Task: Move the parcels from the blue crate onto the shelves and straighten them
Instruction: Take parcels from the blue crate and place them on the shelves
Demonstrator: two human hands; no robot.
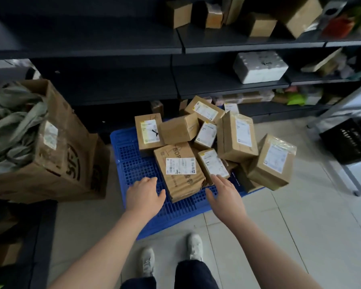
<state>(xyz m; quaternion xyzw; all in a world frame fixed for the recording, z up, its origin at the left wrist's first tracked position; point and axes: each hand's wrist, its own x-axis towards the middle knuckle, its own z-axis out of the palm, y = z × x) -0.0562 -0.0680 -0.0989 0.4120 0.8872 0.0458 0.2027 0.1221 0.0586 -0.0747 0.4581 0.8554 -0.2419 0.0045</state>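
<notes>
Brown parcel (180, 171) betw. left hand (144, 196) & right hand (225, 195), both empty.

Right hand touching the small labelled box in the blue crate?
Cannot tell. In the head view the right hand overlaps the near edge of the small labelled box; whether it hovers or rests there is unclear.

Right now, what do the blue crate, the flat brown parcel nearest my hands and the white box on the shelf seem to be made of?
Blue crate: moulded plastic, slightly glossy, judging by its regular grid of holes. Flat brown parcel: matt kraft paper or thin cardboard, creased and dented at its corners. White box: probably foam polystyrene, dull and round-edged; too blurred to be sure.
</notes>
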